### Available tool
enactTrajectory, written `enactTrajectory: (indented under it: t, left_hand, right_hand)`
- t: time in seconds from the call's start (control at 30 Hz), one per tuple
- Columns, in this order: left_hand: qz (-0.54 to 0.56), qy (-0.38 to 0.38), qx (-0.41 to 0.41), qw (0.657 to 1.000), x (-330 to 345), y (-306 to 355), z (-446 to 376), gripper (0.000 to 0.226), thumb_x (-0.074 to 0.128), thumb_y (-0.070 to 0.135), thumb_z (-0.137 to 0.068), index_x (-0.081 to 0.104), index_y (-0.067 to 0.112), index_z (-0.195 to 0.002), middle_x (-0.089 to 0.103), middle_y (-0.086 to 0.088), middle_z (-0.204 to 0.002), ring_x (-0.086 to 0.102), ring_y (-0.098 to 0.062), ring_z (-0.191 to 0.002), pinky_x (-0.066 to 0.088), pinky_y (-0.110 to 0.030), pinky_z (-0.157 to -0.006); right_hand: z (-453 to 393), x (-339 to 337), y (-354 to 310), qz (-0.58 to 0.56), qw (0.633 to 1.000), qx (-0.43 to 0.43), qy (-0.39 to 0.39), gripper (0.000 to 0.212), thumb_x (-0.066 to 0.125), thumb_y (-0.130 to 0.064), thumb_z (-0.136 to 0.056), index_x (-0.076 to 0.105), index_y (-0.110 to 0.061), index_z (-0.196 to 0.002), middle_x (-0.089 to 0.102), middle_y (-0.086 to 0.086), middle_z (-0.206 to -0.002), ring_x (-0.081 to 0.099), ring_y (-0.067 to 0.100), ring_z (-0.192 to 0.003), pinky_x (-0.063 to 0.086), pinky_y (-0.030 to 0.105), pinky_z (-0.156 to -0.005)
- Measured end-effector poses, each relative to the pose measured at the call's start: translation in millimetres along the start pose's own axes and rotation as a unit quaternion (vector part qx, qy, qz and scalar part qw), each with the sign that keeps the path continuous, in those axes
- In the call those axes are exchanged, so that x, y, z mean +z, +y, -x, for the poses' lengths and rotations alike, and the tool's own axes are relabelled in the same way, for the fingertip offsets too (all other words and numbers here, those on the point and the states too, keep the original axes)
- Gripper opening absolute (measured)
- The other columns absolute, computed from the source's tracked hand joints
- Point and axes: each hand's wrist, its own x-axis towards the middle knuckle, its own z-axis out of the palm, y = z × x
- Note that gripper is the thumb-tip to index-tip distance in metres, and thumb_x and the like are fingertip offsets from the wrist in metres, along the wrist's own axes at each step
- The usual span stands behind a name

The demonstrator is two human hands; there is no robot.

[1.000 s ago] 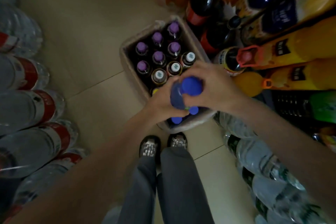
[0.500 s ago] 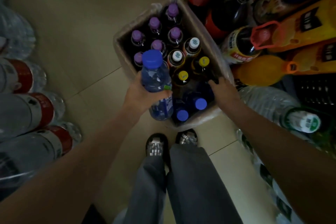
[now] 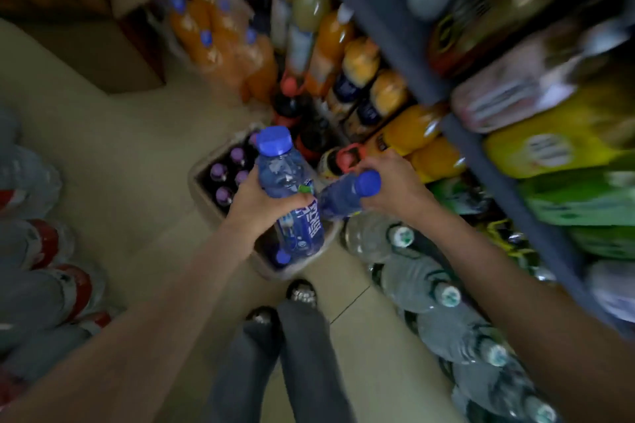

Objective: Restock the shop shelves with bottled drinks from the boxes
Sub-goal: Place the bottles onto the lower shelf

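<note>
A: Head view, looking straight down. The left hand (image 3: 256, 206) is wrapped round a clear blue plastic bottle with a blue screw cap (image 3: 287, 189), held upright over the open cardboard box (image 3: 202, 182) on the tiled floor (image 3: 120, 148).

B: And the right hand (image 3: 391, 189) grips a second blue-capped bottle (image 3: 347, 197) up by its neck, tilted, base toward the first. The two bottles look to be touching.

A: Down in the box, dark bottles with purple caps (image 3: 228, 172) stand at the far end, one more blue cap (image 3: 282, 256) at the near end.

B: On the right, a grey shelf edge (image 3: 498, 175), orange juice bottles (image 3: 405, 129) beneath it, all blurred. Big clear water bottles (image 3: 412, 278) lie by the person's grey trouser legs (image 3: 302, 354).
</note>
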Motion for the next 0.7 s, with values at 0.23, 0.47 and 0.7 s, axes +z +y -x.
enactTrajectory:
  t: [0.23,0.47,0.7]
  left_hand:
    - [-0.109,-0.187,0.189,0.958,21.0,249.5,120.2,0.039,0.076,-0.005,-0.067,0.059,0.022,-0.089,0.069,0.018,-0.070,0.062,0.008,-0.064,0.050,-0.015,-0.067]
    - [-0.079,-0.336,0.320,0.883,136.5,397.1,283.8,0.030,0.067,0.006,-0.079,0.051,0.021,-0.099,0.065,0.003,-0.090,0.063,-0.004,-0.070,0.052,-0.020,-0.066]
    - [-0.125,-0.452,0.378,0.798,258.9,402.4,417.0,0.022,0.067,0.015,-0.081,0.053,0.024,-0.094,0.066,0.005,-0.087,0.063,-0.003,-0.064,0.047,-0.016,-0.049]
  right_hand:
    - [221.0,-285.4,-87.5,0.060,0.973,-0.029,0.221,0.040,0.078,-0.016,-0.062,0.066,-0.016,-0.100,0.060,0.008,-0.093,0.057,0.027,-0.090,0.038,0.031,-0.077]
    - [455.2,-420.7,-111.2,-0.265,0.751,-0.120,0.594,0.038,0.074,-0.026,-0.063,0.055,-0.026,-0.096,0.062,-0.008,-0.083,0.056,0.009,-0.079,0.047,0.019,-0.074]
    - [581.0,-412.9,-32.4,-0.532,0.419,-0.025,0.735,0.027,0.068,-0.020,-0.084,0.044,-0.015,-0.072,0.047,0.006,-0.068,0.048,0.009,-0.047,0.042,0.021,-0.048]
